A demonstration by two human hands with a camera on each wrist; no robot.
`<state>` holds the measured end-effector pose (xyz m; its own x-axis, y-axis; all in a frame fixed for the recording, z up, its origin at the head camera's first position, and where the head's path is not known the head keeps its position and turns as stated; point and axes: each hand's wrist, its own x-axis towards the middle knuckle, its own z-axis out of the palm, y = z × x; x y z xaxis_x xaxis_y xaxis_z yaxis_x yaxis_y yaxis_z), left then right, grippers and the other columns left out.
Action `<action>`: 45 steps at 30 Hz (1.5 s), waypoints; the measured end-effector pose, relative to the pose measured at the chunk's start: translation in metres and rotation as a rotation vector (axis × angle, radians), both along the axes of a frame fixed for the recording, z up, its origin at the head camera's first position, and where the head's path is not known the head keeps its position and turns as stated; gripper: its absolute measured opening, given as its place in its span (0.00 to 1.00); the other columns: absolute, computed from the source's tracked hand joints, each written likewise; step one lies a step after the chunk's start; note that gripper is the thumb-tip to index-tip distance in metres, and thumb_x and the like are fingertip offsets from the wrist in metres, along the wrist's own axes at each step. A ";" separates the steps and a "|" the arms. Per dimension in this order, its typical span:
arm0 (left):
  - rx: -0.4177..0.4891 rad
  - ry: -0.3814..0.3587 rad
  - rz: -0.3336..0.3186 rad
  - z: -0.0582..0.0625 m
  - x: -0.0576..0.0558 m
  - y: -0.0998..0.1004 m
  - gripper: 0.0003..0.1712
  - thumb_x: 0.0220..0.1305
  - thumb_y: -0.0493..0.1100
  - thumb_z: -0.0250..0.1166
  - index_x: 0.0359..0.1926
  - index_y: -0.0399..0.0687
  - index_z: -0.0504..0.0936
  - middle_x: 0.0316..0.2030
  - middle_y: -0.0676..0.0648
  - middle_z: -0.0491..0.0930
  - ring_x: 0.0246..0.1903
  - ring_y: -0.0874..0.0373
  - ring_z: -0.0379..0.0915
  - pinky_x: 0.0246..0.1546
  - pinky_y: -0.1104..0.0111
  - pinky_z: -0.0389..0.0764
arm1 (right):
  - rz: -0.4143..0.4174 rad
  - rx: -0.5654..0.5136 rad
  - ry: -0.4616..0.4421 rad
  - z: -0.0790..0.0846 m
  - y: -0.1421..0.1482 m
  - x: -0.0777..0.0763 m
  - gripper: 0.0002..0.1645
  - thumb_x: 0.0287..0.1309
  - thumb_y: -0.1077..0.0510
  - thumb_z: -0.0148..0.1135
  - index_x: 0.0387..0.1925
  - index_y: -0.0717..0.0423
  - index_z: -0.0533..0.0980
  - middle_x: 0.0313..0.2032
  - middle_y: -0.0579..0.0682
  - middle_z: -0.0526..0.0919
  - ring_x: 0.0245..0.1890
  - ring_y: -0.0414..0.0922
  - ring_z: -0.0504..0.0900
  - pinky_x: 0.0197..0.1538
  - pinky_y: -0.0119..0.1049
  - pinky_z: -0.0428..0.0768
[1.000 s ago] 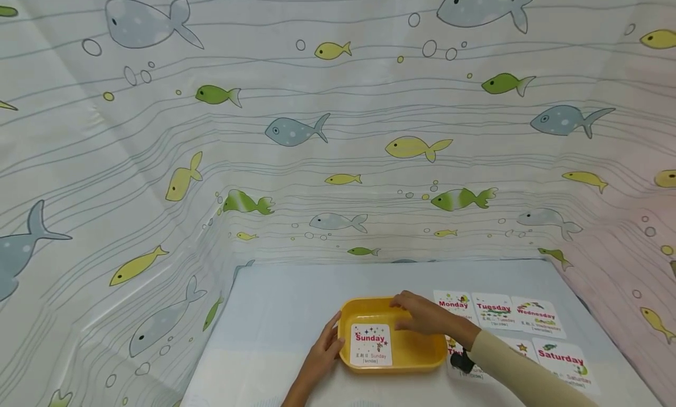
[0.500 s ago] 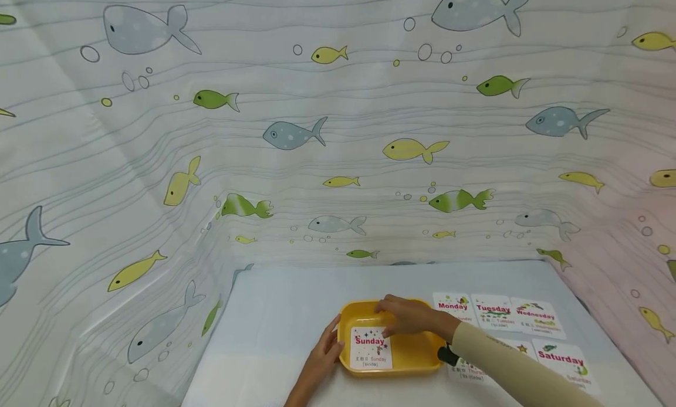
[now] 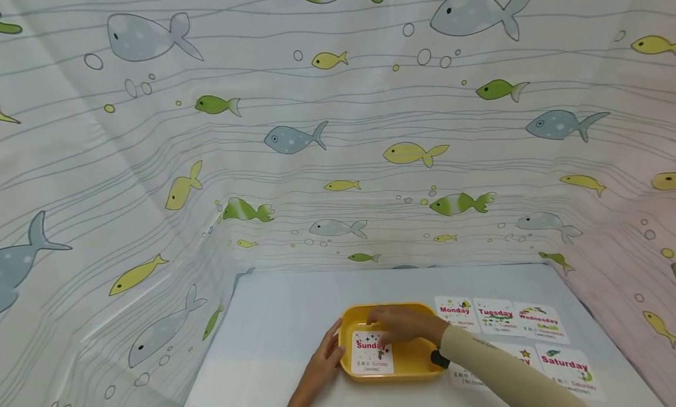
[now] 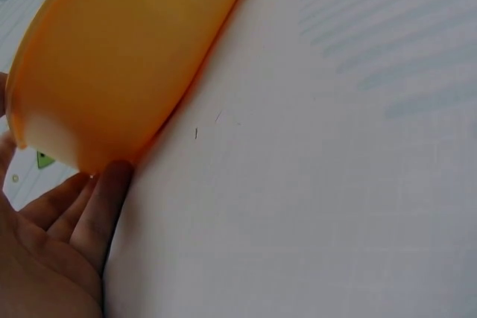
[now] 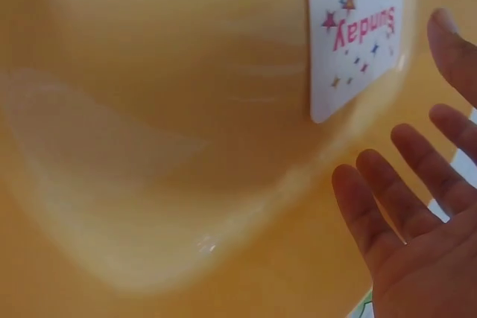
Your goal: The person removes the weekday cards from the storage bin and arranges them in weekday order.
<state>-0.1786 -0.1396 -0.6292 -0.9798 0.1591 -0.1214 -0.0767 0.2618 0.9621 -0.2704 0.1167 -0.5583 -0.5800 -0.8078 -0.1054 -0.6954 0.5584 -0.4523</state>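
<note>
A yellow plastic tray (image 3: 419, 376) rests on the white-covered table, with a white "Sunday" card (image 3: 372, 363) lying face up in its left part. My left hand (image 3: 320, 360) touches the tray's left end from outside; in the left wrist view its extended fingers (image 4: 108, 199) meet the outer wall. Over the tray hovers my right hand (image 3: 404, 325), thumb and fingers apart and holding nothing. Its fingertips are close to the card's upper right side in the head view. The right wrist view shows the card (image 5: 358, 50) upside down, with a gap to the spread fingers (image 5: 365, 206).
Right of the tray lie several day cards in two rows, including Monday (image 3: 455, 313), Tuesday (image 3: 496, 316), Wednesday (image 3: 538, 322) and Saturday (image 3: 567, 369). The right sleeve (image 3: 491, 360) covers part of the lower row. A fish-printed sheet (image 3: 338, 160) surrounds the table.
My right hand has moved left over the tray, from its right half to beside the Sunday card. The left hand stays at the tray's left end, and the card lies where it was.
</note>
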 end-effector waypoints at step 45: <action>0.040 0.004 -0.007 -0.002 -0.001 0.000 0.34 0.75 0.52 0.55 0.76 0.73 0.56 0.69 0.35 0.69 0.60 0.46 0.76 0.42 0.68 0.86 | -0.048 0.364 0.207 -0.020 -0.019 0.005 0.50 0.36 0.23 0.71 0.52 0.51 0.69 0.44 0.44 0.72 0.39 0.38 0.68 0.54 0.31 0.79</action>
